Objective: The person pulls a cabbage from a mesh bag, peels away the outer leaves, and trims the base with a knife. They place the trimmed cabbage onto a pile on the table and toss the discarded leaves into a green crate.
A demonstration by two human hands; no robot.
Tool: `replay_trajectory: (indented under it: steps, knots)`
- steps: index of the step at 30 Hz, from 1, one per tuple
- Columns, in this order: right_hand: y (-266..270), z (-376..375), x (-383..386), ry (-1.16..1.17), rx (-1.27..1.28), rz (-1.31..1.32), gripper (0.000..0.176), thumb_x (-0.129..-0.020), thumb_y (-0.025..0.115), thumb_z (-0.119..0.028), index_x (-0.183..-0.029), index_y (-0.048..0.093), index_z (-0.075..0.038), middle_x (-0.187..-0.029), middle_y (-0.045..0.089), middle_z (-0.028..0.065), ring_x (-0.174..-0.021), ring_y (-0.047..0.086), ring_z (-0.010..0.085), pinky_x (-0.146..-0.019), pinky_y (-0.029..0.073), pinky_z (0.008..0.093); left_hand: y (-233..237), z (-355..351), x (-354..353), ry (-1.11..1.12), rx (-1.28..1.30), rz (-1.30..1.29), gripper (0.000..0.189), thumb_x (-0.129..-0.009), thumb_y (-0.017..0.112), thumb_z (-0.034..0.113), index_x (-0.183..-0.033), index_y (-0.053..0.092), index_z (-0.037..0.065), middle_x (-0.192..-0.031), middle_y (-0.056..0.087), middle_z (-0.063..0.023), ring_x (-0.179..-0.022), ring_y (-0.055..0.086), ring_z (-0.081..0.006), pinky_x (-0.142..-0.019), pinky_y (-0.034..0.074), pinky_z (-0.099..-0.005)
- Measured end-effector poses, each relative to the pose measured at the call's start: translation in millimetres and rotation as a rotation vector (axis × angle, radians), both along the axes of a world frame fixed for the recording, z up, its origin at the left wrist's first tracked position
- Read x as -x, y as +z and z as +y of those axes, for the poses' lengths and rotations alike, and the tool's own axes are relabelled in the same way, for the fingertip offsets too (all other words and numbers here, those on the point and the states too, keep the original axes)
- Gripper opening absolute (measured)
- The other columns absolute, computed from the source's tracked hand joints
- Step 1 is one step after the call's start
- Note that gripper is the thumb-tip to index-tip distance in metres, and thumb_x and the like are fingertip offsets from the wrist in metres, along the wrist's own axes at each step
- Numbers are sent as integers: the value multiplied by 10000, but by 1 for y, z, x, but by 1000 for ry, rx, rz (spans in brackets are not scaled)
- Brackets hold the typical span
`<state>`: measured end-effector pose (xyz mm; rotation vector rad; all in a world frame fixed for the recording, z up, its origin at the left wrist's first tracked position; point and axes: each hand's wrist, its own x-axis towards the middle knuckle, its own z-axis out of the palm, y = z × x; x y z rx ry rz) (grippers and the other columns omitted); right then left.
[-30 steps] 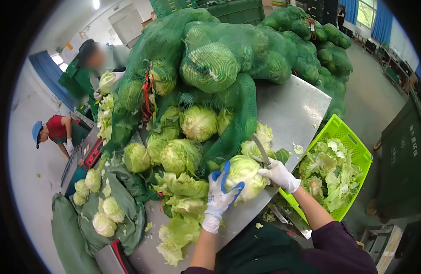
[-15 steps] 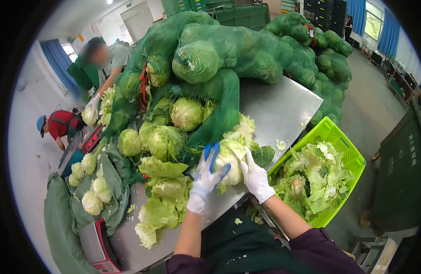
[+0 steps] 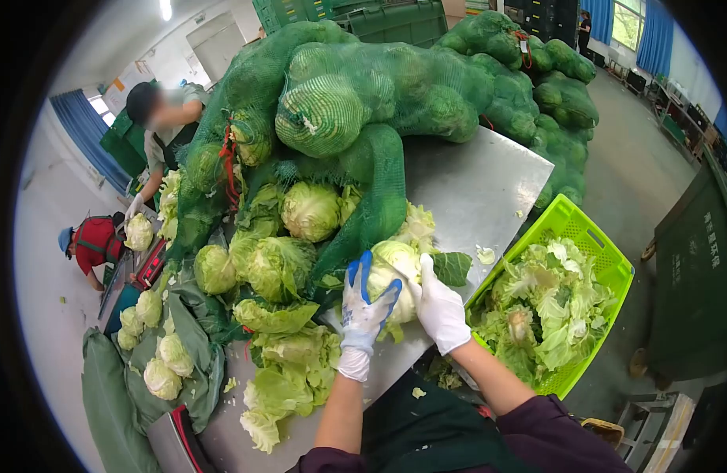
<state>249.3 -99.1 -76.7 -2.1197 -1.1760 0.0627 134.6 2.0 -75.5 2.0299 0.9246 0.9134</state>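
Cabbage (image 3: 391,266) shifted forward between 2 hands (image 3: 365,307) (image 3: 444,311); bin lettering (image 3: 712,243) blurred.

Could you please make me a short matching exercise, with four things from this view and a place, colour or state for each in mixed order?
Things:
1. Camera wearer's left hand
2. Plastic crate
3. Cabbage in front of the wearer
4. Tie on the heap's left sack

Descriptions:
A. Red, against green netting
B. Between the left hand and the right hand
C. Gloved in white and blue
D. Lime green, holding loose leaves

Right pairs: 1-C, 2-D, 3-B, 4-A
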Motion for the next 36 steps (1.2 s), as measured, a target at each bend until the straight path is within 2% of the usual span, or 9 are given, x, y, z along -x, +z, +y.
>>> replay_trajectory:
  steps: [5,11,16,19,25,29,32,35,36]
  knots:
    - [11,8,-15,21,80,51,544,-948,495,-354,-1351,379,-7,-764,643,211,-688,629,381,-609,488,466,21,-5,-9,88,-13,133,702,-785,729,277,-1379,428,54,-1317,474,-185,-1223,464,-320,-1026,384,-382]
    - [3,-3,-29,241,49,-38,554,-948,492,-334,-1365,362,8,-730,631,229,-677,631,379,-605,490,452,1,2,0,-8,196,-171,744,-741,757,310,-1378,442,92,-1348,436,-235,-1238,458,-374,-1005,411,-395]
    - [7,5,-19,97,114,-6,557,-941,510,-345,-1350,382,11,-721,637,207,-672,634,358,-608,490,445,10,-5,-10,81,-11,63,731,-764,743,338,-1372,440,68,-1331,457,-224,-1222,469,-362,-1007,404,-397]
    - [4,13,-21,47,-5,-70,538,-934,518,-350,-1244,416,78,-691,638,179,-627,636,345,-557,495,442,19,-4,-13,108,0,96,729,-786,724,371,-1378,432,62,-1324,470,-216,-1209,484,-350,-1007,401,-397]
    - [7,26,-40,136,60,-144,500,-955,453,-408,-1246,507,-6,-741,639,230,-676,633,386,-607,494,468,21,-7,-16,183,73,184,737,-800,690,429,-1379,427,56,-1326,470,-227,-1197,490,-370,-990,408,-396]
    - [-6,38,-55,128,68,-127,463,-945,468,-409,-1068,533,33,-674,632,209,-671,631,394,-610,507,467,24,-12,-17,156,44,134,778,-776,700,470,-1377,430,56,-1325,479,-234,-1214,481,-362,-1020,382,-392]
    - [-31,63,-96,-88,-26,49,444,-959,442,-401,-1032,551,24,-702,632,242,-730,629,419,-665,499,491,13,-49,-9,123,-117,110,761,-745,728,453,-1370,464,109,-1397,374,-266,-1266,382,-455,-1052,338,-472]
    - [-26,47,-95,53,149,30,467,-916,535,-430,-1026,570,22,-783,647,265,-800,641,411,-729,500,476,-5,-49,4,64,-273,80,728,-733,756,404,-1341,499,99,-1391,387,-236,-1277,399,-380,-1053,354,-441]
    - [-34,36,-91,38,85,260,486,-873,599,-438,-1032,576,21,-820,653,261,-823,647,397,-748,502,458,-8,-43,6,-6,-116,-42,739,-719,770,391,-1344,498,104,-1385,388,-230,-1278,399,-371,-1057,351,-435]
